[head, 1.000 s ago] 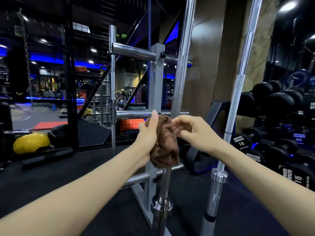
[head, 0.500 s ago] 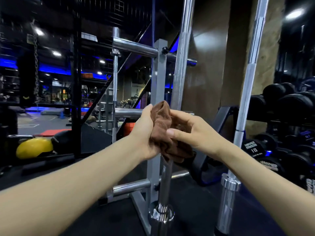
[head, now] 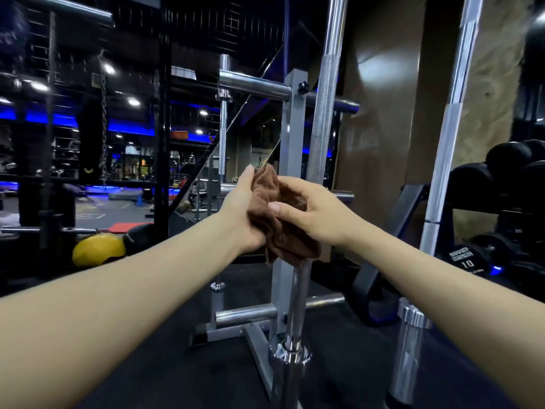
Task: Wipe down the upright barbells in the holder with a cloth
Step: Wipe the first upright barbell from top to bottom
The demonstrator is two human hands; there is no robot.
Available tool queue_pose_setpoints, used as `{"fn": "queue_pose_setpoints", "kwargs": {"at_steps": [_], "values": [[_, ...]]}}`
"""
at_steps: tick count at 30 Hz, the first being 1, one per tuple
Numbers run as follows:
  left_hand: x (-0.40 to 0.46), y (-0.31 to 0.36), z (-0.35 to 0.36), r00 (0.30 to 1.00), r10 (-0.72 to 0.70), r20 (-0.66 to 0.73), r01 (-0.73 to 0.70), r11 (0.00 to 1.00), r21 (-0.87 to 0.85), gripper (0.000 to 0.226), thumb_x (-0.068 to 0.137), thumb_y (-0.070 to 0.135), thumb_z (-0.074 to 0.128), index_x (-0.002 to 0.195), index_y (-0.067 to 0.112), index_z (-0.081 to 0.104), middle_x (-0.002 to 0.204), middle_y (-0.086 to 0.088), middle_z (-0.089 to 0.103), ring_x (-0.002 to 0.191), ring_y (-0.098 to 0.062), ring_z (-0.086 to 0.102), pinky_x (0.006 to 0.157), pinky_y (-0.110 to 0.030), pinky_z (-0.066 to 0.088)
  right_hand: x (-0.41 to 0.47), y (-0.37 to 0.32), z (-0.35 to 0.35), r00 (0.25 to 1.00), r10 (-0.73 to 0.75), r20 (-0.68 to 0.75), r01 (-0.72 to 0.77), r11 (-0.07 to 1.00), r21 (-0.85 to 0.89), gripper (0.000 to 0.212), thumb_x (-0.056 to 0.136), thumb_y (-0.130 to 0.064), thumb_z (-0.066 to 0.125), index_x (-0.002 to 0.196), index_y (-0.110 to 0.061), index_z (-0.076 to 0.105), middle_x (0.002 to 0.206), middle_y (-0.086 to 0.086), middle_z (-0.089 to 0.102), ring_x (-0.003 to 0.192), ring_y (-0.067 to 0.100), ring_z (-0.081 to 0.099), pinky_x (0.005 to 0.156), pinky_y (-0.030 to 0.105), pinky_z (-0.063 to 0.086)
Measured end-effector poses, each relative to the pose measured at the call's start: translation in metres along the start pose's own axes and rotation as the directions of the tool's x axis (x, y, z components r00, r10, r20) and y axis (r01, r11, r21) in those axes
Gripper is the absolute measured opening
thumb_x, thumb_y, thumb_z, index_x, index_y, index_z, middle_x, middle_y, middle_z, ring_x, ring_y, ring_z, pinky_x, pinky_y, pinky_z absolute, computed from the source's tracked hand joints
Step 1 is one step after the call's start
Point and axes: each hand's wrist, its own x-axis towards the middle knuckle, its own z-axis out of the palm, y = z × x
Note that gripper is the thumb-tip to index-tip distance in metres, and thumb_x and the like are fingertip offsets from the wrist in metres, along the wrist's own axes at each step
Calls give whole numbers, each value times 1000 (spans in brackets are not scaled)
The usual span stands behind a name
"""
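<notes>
A brown cloth [head: 272, 214] is wrapped around the shaft of an upright chrome barbell [head: 324, 119] in the middle of the view. My left hand [head: 240, 214] holds the cloth from the left, and my right hand [head: 312, 214] grips it from the right, thumb across the front. The bar's shaft shows above and below the cloth, down to its collar and sleeve near the floor. A second upright barbell [head: 451, 137] stands to the right, apart from both hands. A thinner third bar [head: 223, 128] stands further back on the left.
A grey steel rack post [head: 290, 137] with horizontal chrome pegs stands just behind the wiped bar. A dumbbell rack [head: 507, 184] fills the right side. A yellow ball [head: 98, 249] lies on the dark floor at left, beside a black upright frame [head: 163, 143].
Both hands and the cloth have slid up the barbell's shaft, and my right hand has closed around the cloth. The view has tilted upward slightly.
</notes>
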Motion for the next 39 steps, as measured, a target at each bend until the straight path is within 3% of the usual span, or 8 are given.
{"fn": "queue_pose_setpoints", "kwargs": {"at_steps": [6,13,18,19,20,24,31,39], "values": [[-11,-8,-3,989,33,146,-16,993,-120,54,97,47,34,85,3,64,79,-17,70,69,-28,71,65,-35,58,-24,-9,11,990,-36,-136,9,981,-192,59,77,-63,53,129,-38,38,126,-6,54,119,13,51,104,47,37],[-9,-6,7,968,31,247,25,975,-222,88,91,69,19,76,3,75,85,-19,72,70,-28,71,64,-38,53,-23,-8,11,932,40,-359,-156,941,-301,76,80,-60,46,144,-23,29,132,6,46,124,22,41,105,47,35],[-7,2,-4,941,9,338,-2,1000,-20,77,94,65,7,83,18,67,88,-3,59,70,-8,66,69,-35,46,-11,-22,13,916,26,-401,-255,808,-531,61,90,-32,58,142,-21,29,122,8,42,112,31,46,92,49,45],[-1,5,-8,945,21,327,-31,999,27,72,95,62,8,82,18,64,84,14,36,73,-6,66,70,-34,45,-6,-23,11,916,6,-402,-265,761,-593,60,89,-30,58,142,-23,30,120,7,42,110,32,47,88,48,46],[7,6,-12,954,49,295,-81,992,99,66,98,59,13,85,18,63,73,14,57,78,-7,64,73,-33,44,-1,-23,6,909,-25,-416,-276,711,-647,59,89,-28,59,141,-23,32,118,7,43,108,32,48,85,47,48],[32,-2,-31,981,168,101,-190,940,283,20,97,24,48,111,16,62,94,-2,56,91,-13,54,83,-30,42,24,-14,-25,818,-121,-562,-390,602,-697,53,88,-25,60,138,-18,42,121,12,43,109,35,46,85,45,45],[63,-51,-42,920,216,328,-378,710,593,43,94,18,57,135,17,47,118,0,58,97,-8,53,67,-5,39,43,19,-37,851,-317,-418,-303,352,-885,62,89,-39,40,145,-14,38,151,3,35,137,22,34,113,38,11],[78,-73,-46,871,243,427,-462,703,542,36,89,9,63,119,24,51,102,8,64,88,3,58,68,-2,43,30,44,-11,871,-370,-322,-160,406,-900,56,75,-47,56,127,-27,59,137,10,47,123,29,38,94,45,46]]}}
